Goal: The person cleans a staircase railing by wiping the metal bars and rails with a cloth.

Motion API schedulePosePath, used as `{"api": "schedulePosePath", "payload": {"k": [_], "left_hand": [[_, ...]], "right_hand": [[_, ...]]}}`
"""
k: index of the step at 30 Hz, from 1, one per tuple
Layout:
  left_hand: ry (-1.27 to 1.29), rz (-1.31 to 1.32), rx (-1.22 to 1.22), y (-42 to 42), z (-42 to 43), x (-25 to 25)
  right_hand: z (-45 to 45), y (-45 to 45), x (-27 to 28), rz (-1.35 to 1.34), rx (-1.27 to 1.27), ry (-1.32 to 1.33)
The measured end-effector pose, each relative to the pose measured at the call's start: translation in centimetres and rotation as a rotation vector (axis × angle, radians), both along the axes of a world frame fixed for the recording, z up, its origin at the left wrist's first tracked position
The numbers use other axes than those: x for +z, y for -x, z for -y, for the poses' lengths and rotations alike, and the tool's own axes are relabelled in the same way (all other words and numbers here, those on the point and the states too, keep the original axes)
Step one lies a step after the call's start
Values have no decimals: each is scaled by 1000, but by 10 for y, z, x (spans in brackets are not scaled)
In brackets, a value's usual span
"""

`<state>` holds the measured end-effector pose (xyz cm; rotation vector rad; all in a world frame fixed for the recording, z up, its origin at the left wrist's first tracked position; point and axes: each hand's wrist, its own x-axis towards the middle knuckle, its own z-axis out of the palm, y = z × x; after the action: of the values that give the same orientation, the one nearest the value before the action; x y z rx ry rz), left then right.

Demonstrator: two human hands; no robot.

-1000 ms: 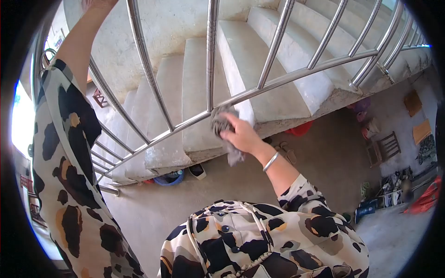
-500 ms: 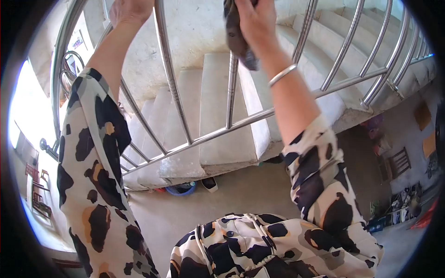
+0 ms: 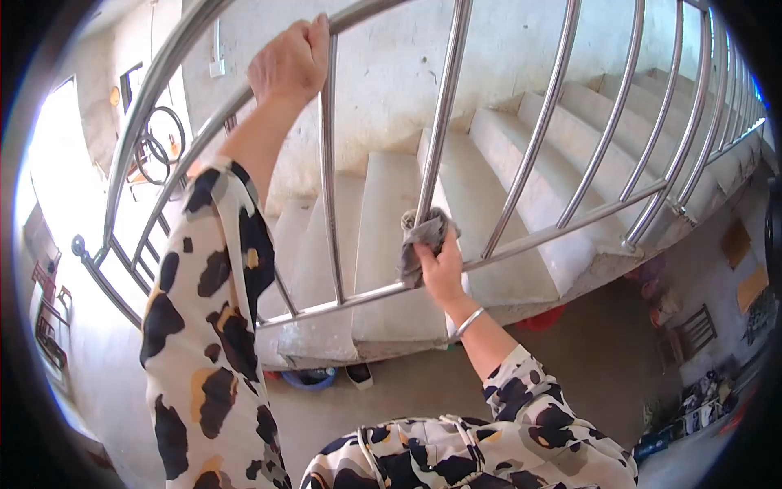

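My left hand [image 3: 290, 63] is closed round the upper handrail [image 3: 366, 11] of a shiny metal stair railing. In my right hand [image 3: 441, 269] is a crumpled grey cloth [image 3: 423, 244], wrapped about the lower end of an upright railing bar [image 3: 445, 106]. The cloth sits just above the bottom rail [image 3: 529, 242], and part of the bar is hidden behind it. A bracelet is on my right wrist. Both sleeves have a dark blotched pattern.
Concrete steps [image 3: 391, 220] rise to the right behind the bars. Under the stairs are a blue basin [image 3: 314, 380] and a dark-and-white container [image 3: 359, 376]. A wooden chair [image 3: 695, 332] stands at the right, near assorted items [image 3: 705, 399]. Curled metal rings [image 3: 163, 138] decorate the railing's left end.
My right hand has moved down with the cloth, from high up to the foot of the bar. The view has tilted up, and my left hand now shows fully on the handrail.
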<state>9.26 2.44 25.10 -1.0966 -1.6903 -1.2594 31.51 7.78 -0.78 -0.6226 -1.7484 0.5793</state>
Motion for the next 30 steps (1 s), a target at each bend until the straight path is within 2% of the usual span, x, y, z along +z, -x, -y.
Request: {"api": "schedulePosePath", "payload": {"k": [1,2,7,9,11,14,16,18,21,22,24,26,27,28,30], "left_hand": [[41,14,-21,-1,2,0],[0,-11,-26,-2,2,0],[16,-27,-42,-6,10,0],[32,-28,-64,-4,10,0],[40,-19,-68,-3,11,1],[39,-14,-104,-5,12,1],[24,-30,-120,-3,10,0],[12,-39,-134,-1,8,-1],[-19,-72,-113,2,7,-2],[-9,-71,-94,4,4,-2],[58,-44,-56,4,3,-2],[133,2,-35,3,4,0],[27,-26,-43,1,2,-2],[-80,-58,-54,-1,0,-4],[-74,-56,-75,-1,2,-3]], "right_hand": [[-1,2,30,-78,-17,-176],[-7,7,59,-166,21,-151],[-23,27,239,-326,-61,-489],[-23,36,281,-397,-72,-574],[-31,45,289,-443,-130,-578],[-32,48,262,-443,-204,-517],[-28,44,211,-387,-152,-422],[-29,40,138,-342,-55,-360],[-3,16,23,34,-137,-77],[1,7,-3,51,-137,-52],[12,-17,-44,271,-112,-170],[18,-36,-35,328,-142,-97],[19,-45,-23,360,-177,-50],[16,-55,-9,283,-189,-149],[7,-71,28,184,-222,-318]]}}
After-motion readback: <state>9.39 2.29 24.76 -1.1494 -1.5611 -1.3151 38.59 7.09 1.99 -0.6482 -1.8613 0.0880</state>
